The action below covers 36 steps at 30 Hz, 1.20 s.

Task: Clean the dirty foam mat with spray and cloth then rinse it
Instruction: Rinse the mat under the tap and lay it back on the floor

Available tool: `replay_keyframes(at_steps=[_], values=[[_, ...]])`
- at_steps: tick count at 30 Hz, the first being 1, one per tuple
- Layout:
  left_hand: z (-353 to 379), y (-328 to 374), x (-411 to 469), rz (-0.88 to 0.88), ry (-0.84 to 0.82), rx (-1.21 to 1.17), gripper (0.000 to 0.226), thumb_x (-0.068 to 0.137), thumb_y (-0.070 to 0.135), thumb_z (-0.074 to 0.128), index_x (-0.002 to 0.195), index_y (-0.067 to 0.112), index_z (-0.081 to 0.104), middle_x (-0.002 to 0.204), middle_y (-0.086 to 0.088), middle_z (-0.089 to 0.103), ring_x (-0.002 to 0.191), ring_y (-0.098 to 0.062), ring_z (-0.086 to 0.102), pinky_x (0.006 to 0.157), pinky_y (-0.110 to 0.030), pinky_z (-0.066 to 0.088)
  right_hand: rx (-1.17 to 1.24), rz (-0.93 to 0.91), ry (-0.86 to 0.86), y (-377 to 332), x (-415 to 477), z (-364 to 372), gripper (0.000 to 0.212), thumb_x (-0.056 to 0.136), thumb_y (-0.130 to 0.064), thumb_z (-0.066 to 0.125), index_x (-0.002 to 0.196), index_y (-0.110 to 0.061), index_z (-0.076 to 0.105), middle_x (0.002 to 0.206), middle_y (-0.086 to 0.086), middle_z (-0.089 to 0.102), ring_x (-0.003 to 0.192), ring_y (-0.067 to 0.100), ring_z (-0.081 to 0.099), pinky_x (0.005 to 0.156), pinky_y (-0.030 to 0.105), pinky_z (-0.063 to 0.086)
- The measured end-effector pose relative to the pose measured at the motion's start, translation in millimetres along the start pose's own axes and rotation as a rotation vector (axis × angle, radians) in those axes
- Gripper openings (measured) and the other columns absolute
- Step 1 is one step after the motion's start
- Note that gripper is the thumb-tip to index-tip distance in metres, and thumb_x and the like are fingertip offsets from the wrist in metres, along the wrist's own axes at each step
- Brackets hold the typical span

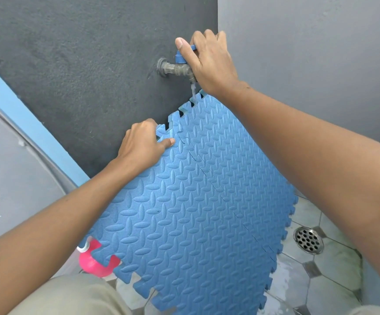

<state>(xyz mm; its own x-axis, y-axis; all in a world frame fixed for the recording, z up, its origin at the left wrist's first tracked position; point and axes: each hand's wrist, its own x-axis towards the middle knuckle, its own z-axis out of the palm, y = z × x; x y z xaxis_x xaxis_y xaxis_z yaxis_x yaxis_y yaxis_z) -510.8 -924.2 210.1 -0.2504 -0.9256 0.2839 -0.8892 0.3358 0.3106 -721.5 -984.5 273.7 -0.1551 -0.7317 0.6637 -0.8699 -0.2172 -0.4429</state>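
Here, right hand (209,62) on tap (173,69), left hand (142,144) on foam mat (195,212)

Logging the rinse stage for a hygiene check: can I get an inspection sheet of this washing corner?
Surface: tiled floor, wet-looking in patches, with a round drain.
Job's things: blue foam mat held tilted under the wall tap; thin water stream hits its top edge; no cloth seen.
Clutter: pink bottle, partly hidden behind the mat's lower left corner.
Grippers: left hand grips the mat's top edge; right hand holds the tap's blue handle.
Cables: nothing seen.
Surroundings: dark wall bearing the tap; grey wall beside it.
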Motion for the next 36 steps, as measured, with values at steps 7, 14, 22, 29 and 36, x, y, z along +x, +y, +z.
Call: replay_keyframes(at_steps=[7,14,22,29,36], values=[[-1,1,0,-0.003,-0.005,-0.016,0.050,0.082,0.051,0.075,0.095,0.006,0.059,0.083,-0.006,0.064,0.081,-0.027,0.059,0.070,-0.041,0.048,-0.083,0.032,0.042,-4,-3,-2,0.056,0.100,-0.066,0.027,0.089,-0.017,0.049,0.095,0.002,0.049,0.103,0.024,0.045,0.085,0.034,0.047],[-3,1,0,0.003,-0.035,-0.037,0.047,0.080,0.051,0.076,0.091,0.009,0.059,0.080,-0.003,0.062,0.079,-0.024,0.059,0.064,-0.036,0.043,0.417,0.081,0.192,-1,-49,19,0.050,0.106,-0.045,0.042,0.148,-0.019,0.047,0.159,-0.003,0.040,0.140,0.018,0.035,0.116,0.018,0.023],[-3,0,2,0.017,-0.048,-0.043,0.048,0.083,0.048,0.073,0.079,0.004,0.056,0.072,-0.009,0.062,0.075,-0.030,0.059,0.062,-0.039,0.045,0.435,0.658,-0.087,-24,-186,99,0.059,0.110,-0.040,0.032,0.164,-0.017,0.022,0.173,0.006,0.010,0.159,0.019,0.000,0.128,0.050,0.001],[-4,3,2,0.021,-0.041,-0.037,0.045,0.083,0.045,0.074,0.081,0.002,0.060,0.075,-0.010,0.064,0.079,-0.031,0.059,0.071,-0.043,0.049,0.311,0.352,-0.120,-4,-303,106,0.062,0.104,-0.054,0.037,0.162,-0.035,0.024,0.173,-0.001,0.008,0.159,0.013,-0.002,0.128,0.042,-0.005],[-5,5,1,0.023,-0.037,-0.028,0.049,0.084,0.046,0.074,0.080,-0.001,0.059,0.075,-0.014,0.062,0.079,-0.033,0.057,0.070,-0.044,0.048,0.232,1.144,-0.158,107,-289,90,0.065,0.108,-0.054,0.027,0.165,-0.027,0.013,0.173,0.009,-0.002,0.159,0.025,-0.004,0.124,0.058,-0.002]])
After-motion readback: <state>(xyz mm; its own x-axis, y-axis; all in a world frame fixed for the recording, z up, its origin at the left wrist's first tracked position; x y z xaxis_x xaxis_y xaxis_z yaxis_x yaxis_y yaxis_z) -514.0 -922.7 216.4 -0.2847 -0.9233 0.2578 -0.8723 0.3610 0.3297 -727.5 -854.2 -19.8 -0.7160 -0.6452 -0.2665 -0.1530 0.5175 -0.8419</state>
